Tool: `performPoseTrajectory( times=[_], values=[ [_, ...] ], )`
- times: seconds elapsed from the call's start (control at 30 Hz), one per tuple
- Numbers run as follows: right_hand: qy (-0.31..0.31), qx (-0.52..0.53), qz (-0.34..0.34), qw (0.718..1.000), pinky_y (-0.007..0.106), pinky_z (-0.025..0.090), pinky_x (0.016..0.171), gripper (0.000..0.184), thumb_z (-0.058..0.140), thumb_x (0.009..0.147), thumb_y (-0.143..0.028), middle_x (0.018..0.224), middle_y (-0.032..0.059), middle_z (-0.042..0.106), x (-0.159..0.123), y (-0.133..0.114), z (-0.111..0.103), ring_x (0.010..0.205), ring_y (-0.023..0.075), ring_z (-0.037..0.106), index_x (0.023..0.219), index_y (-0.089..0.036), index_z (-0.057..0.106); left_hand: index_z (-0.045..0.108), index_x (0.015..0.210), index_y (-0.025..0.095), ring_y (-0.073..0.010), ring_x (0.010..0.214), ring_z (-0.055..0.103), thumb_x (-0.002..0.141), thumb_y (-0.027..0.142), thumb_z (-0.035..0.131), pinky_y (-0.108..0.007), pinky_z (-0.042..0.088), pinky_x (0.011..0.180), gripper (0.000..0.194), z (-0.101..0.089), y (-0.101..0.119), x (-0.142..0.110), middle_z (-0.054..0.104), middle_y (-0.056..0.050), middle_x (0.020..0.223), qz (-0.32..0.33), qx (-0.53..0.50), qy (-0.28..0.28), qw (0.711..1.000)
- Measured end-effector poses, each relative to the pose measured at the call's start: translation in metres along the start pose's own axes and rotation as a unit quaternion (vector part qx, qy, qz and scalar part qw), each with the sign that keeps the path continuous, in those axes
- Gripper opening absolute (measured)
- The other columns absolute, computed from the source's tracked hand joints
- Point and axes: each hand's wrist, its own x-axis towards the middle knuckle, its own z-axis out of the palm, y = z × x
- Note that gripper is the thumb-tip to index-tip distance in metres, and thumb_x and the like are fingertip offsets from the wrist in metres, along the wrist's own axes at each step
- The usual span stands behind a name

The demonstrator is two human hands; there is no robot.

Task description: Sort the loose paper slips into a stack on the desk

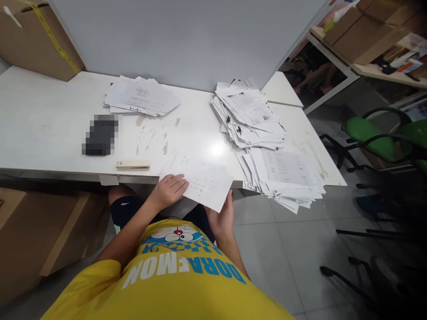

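Observation:
A printed white sheet (200, 180) lies half over the front edge of the white table (50, 129). My left hand (168, 190) rests on the sheet's left part, fingers curled and pressing down on it. My right hand (223, 218) grips the sheet's lower right corner from beneath, its thumb at the paper's edge. A cream stapler (132, 164) lies flat on the table to the left of my left hand.
A large messy pile of papers (263, 142) spreads over the table's right side, a smaller stack (142, 95) sits at the back. A dark blurred object (100, 134) lies left. Cardboard boxes (36, 35) stand at back left, green chairs (383, 138) at right.

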Motion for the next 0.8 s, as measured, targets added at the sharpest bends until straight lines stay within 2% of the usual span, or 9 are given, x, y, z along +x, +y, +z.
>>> performPoseTrajectory(
  times=[0.13, 0.23, 0.3, 0.47, 0.63, 0.8],
  values=[
    [0.044, -0.013, 0.019, 0.999, 0.04, 0.06, 0.087, 0.047, 0.068, 0.081, -0.054, 0.129, 0.0063, 0.069, 0.012, 0.001, -0.001, 0.123, 0.0292, 0.063, 0.118, -0.026, 0.066, 0.069, 0.113, 0.022, -0.0242, 0.122, 0.064, 0.099, 0.029, 0.049, -0.038, 0.052, 0.098, 0.025, -0.002, -0.003, -0.002, 0.076, -0.007, 0.11, 0.027, 0.029, -0.038, 0.998],
    [0.108, 0.019, 0.05, 0.993, 0.041, 0.061, 0.083, 0.04, 0.078, 0.072, -0.046, 0.112, 0.0071, 0.076, 0.023, 0.004, -0.012, 0.106, 0.0299, 0.07, 0.103, -0.022, 0.071, 0.067, 0.119, 0.023, -0.0252, 0.128, 0.06, 0.098, 0.032, 0.051, -0.039, 0.049, 0.104, 0.028, -0.004, -0.005, -0.006, 0.074, -0.006, 0.119, 0.036, 0.03, -0.048, 0.998],
    [0.127, 0.021, 0.057, 0.99, 0.041, 0.06, 0.08, 0.038, 0.082, 0.067, -0.041, 0.102, 0.0069, 0.078, 0.027, 0.002, -0.019, 0.094, 0.0287, 0.073, 0.097, -0.021, 0.073, 0.064, 0.127, 0.025, -0.0261, 0.133, 0.056, 0.097, 0.033, 0.053, -0.04, 0.047, 0.108, 0.032, -0.005, -0.005, -0.008, 0.071, -0.006, 0.127, 0.035, 0.021, -0.054, 0.998],
    [0.094, -0.007, 0.034, 0.995, 0.039, 0.059, 0.081, 0.035, 0.08, 0.067, -0.037, 0.1, 0.0058, 0.079, 0.028, -0.007, -0.03, 0.092, 0.0265, 0.073, 0.098, -0.021, 0.075, 0.065, 0.124, 0.023, -0.0279, 0.137, 0.052, 0.096, 0.021, 0.052, -0.046, 0.044, 0.113, 0.031, -0.002, 0.0, -0.007, 0.072, -0.007, 0.122, -0.005, -0.007, -0.017, 1.0],
    [0.048, -0.034, 0.052, 0.997, 0.037, 0.06, 0.076, 0.036, 0.075, 0.069, -0.034, 0.101, 0.0049, 0.079, 0.028, -0.009, -0.037, 0.092, 0.0271, 0.074, 0.104, -0.023, 0.072, 0.063, 0.129, 0.022, -0.0317, 0.136, 0.052, 0.096, 0.022, 0.049, -0.051, 0.045, 0.112, 0.036, 0.006, 0.009, -0.005, 0.07, -0.01, 0.127, -0.082, -0.018, -0.019, 0.996],
    [0.031, -0.046, 0.053, 0.997, 0.036, 0.059, 0.073, 0.035, 0.074, 0.068, -0.032, 0.094, 0.0032, 0.079, 0.029, -0.009, -0.042, 0.089, 0.0266, 0.074, 0.102, -0.023, 0.071, 0.058, 0.137, 0.022, -0.0328, 0.136, 0.052, 0.096, 0.03, 0.049, -0.052, 0.043, 0.112, 0.042, 0.011, 0.012, -0.007, 0.066, -0.013, 0.133, -0.116, -0.017, -0.021, 0.993]
  ],
)
